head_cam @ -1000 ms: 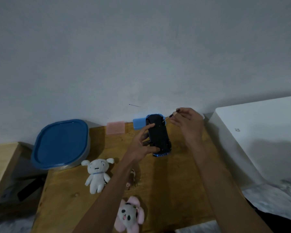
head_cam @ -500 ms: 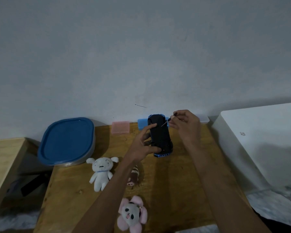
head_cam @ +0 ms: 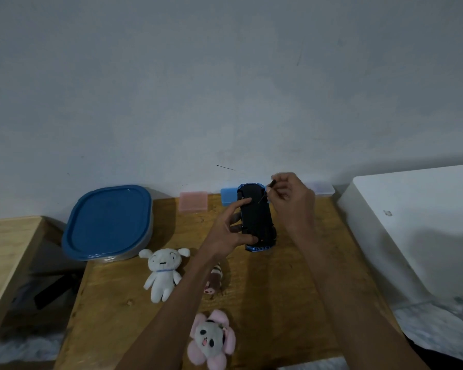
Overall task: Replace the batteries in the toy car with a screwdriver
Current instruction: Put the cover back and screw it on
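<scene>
progress: early days I'd say. The toy car point(head_cam: 256, 218) is flipped belly-up and I've got the screwdriver point(head_cam: 267, 190) on it, so this reads as the unscrewing step on the battery cover. Can't tell whether the screw is out, loose or untouched, it's too small and dark.

still to do: as far as I can judge, basically everything after this. Cover off, old batteries out, new ones in, cover back on, screw it down. I don't see any loose batteries or a removed cover anywhere on the desk point(head_cam: 292, 289).

left grip: my left hand point(head_cam: 230, 231) is wrapped around the car's left side, thumb pressed near the lower end and a finger laid across the upper underside. So it's clamped on the car, holding it tilted up off the desk.

right grip: right hand point(head_cam: 292, 198) has its fingertips pinched together on the thin screwdriver handle, up at the car's top right corner.

where the car sits vs the grips: car is between the two hands, long axis pointing away from me, blue bumper end lowest. The screwdriver tip angles down-left from the right hand onto the dark underside near the far end.

other stuff: white plush point(head_cam: 163, 271), pink plush point(head_cam: 211, 340), and a blue-lidded container point(head_cam: 108, 222) sit off to the left, well apart from the work.
</scene>
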Demonstrator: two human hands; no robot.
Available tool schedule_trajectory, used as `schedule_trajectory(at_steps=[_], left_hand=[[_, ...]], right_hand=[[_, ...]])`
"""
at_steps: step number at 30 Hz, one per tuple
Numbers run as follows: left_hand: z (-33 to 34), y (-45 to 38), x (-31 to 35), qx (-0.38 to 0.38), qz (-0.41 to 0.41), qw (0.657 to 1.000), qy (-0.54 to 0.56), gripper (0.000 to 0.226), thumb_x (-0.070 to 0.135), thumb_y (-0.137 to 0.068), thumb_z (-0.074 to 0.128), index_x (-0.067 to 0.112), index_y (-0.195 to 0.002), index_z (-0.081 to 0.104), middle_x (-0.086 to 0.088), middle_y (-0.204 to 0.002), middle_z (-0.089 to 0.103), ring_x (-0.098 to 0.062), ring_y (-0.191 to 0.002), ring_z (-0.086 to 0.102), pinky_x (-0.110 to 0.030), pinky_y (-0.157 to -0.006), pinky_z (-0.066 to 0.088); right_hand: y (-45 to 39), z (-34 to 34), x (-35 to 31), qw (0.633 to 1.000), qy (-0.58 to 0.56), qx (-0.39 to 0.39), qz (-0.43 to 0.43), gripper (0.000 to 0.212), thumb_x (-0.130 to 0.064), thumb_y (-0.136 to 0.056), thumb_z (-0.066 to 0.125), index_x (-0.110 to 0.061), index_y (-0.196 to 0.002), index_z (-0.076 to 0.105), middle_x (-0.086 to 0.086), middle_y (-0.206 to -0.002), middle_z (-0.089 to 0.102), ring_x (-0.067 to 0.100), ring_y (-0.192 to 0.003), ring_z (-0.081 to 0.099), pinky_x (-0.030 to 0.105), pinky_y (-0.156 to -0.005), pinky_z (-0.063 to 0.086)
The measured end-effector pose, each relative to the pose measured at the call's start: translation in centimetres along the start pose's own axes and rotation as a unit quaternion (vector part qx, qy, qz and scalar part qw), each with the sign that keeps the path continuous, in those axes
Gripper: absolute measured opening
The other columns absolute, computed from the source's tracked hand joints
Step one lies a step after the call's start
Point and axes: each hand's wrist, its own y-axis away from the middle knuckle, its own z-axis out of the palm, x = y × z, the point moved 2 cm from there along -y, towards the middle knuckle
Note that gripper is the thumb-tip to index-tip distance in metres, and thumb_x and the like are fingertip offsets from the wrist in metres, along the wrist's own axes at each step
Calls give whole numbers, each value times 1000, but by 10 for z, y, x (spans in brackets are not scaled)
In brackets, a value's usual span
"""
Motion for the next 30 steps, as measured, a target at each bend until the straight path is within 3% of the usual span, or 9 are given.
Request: schedule_trajectory(at_steps=[2, 10, 13, 20, 26, 30], left_hand=[[1, 0, 0, -1, -1, 1000, -2, 87, -15, -73, 77, 34, -140, 49, -7, -134, 62, -27, -114, 67, -50, -89, 60], [0, 3, -1, 3, -10, 1000, 12, 89, -17, -73, 75, 32, -142, 49, -4, -131, 64, -26, -112, 68, -43, -83, 62], [2, 4, -4, -1, -9, 1000, 11, 88, -17, -73, 75, 31, -142, 48, -4, -132, 64, -28, -113, 67, -43, -84, 62], [3, 4, -3, 2, -11, 1000, 24, 87, -17, -74, 75, 31, -142, 49, -7, -131, 64, -28, -110, 68, -40, -80, 62], [7, 5, 1, -8, -2, 1000, 12, 88, -16, -73, 76, 32, -141, 49, -7, -134, 62, -28, -115, 66, -43, -84, 62], [9, 6, 3, -9, -5, 1000, 20, 87, -17, -73, 75, 30, -142, 49, -8, -133, 62, -28, -113, 67, -40, -80, 62]], right_hand=[[2, -1, -2, 999, 15, -3, -31, 28, -8, -88, 73, -15, -114, 66, -5, -86, 70, 4, -79, 68, 16, -74, 58], [7, 0, -2, 999, 4, 4, -36, 28, -3, -92, 68, -10, -119, 71, -1, -109, 75, 6, -97, 71, 21, -88, 58], [9, 1, -3, 999, -4, 1, -38, 26, -7, -92, 69, -13, -117, 73, -7, -103, 74, 5, -94, 72, 23, -85, 59], [9, 2, -5, 998, 47, 35, -36, 17, -22, -86, 77, -11, -91, 65, -1, -85, 69, 11, -77, 64, 23, -66, 57], [10, 1, -5, 998, 16, 51, -24, 30, -19, -86, 78, -14, -112, 62, -1, -84, 71, 13, -78, 70, 31, -68, 61], [13, -2, -7, 997, 35, 45, -58, 24, -22, -89, 75, -10, -109, 66, 2, -92, 74, 12, -81, 71, 33, -69, 63]])
